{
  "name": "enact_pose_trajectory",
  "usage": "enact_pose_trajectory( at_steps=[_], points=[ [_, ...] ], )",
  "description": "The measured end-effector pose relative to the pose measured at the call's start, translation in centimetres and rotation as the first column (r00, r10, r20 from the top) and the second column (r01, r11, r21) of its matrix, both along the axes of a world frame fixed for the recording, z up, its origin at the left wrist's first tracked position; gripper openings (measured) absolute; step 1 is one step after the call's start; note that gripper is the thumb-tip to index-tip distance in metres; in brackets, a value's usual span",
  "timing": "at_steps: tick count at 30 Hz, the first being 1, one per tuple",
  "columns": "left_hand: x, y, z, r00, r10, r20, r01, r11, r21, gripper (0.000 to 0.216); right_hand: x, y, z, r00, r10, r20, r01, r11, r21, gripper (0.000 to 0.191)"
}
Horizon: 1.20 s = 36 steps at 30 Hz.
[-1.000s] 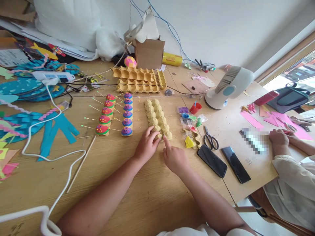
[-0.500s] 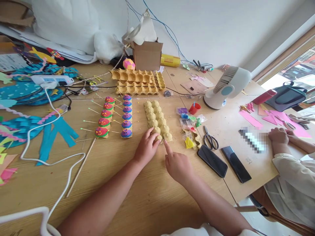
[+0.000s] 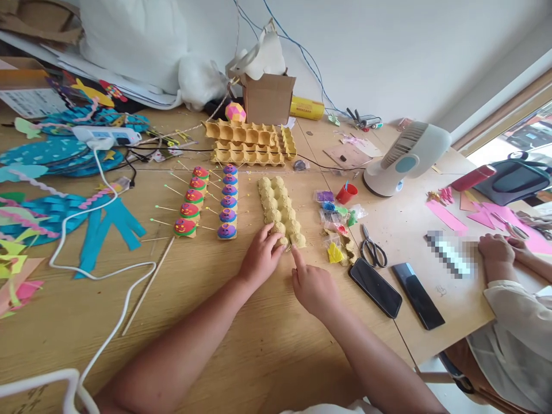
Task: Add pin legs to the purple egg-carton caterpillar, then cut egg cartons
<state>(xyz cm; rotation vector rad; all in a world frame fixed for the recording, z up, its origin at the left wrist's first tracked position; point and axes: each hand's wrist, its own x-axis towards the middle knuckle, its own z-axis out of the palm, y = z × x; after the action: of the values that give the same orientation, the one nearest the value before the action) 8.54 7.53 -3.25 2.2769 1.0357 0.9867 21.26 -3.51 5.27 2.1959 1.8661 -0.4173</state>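
Observation:
A yellowish egg carton (image 3: 282, 204) lies bumps-up in front of me, two rows of cups running away from me. My left hand (image 3: 261, 256) has its fingers and thumb around the near left cup. My right hand (image 3: 317, 287) points with the index finger, whose tip touches or almost touches the carton's near right end. Its other fingers are curled, and I see nothing in them. Left of the carton stand two painted egg-carton strips: a purple and blue one (image 3: 227, 201), and a red and green one (image 3: 192, 202) with pale pins sticking out.
Clay packets (image 3: 330, 207), a red cup (image 3: 346, 193), scissors (image 3: 373, 247) and two phones (image 3: 375, 287) lie to the right. Behind are more egg cartons (image 3: 248, 152) and a fan (image 3: 407, 158). A white cable (image 3: 110, 276) and a stick (image 3: 149, 287) lie left. Another person's hands (image 3: 498, 250) rest far right.
The whole view has shifted slightly, so things sit a little further right in the picture. Both hands keep nearly the same pose at the carton's near end.

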Motion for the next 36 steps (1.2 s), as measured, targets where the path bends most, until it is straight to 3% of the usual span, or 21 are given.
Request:
enact_pose_trajectory(
  at_steps=[13, 21, 36],
  points=[
    [0.0, 0.0, 0.0, 1.0, 0.005, 0.006, -0.005, 1.0, -0.012, 0.024, -0.3, 0.1, -0.1, 1.0, -0.023, 0.007, 0.023, 1.0, 0.015, 0.062],
    [0.1, -0.1, 0.0, 1.0, 0.015, 0.014, -0.015, 1.0, -0.01, 0.022, -0.1, -0.4, 0.3, 0.999, 0.034, 0.038, -0.034, 0.999, 0.013, 0.069],
    [0.2, -0.1, 0.0, 0.999, 0.024, 0.027, -0.024, 0.999, 0.021, 0.02, -0.1, 0.1, 0.2, 0.999, 0.013, 0.045, -0.013, 1.0, 0.014, 0.063]
  ],
)
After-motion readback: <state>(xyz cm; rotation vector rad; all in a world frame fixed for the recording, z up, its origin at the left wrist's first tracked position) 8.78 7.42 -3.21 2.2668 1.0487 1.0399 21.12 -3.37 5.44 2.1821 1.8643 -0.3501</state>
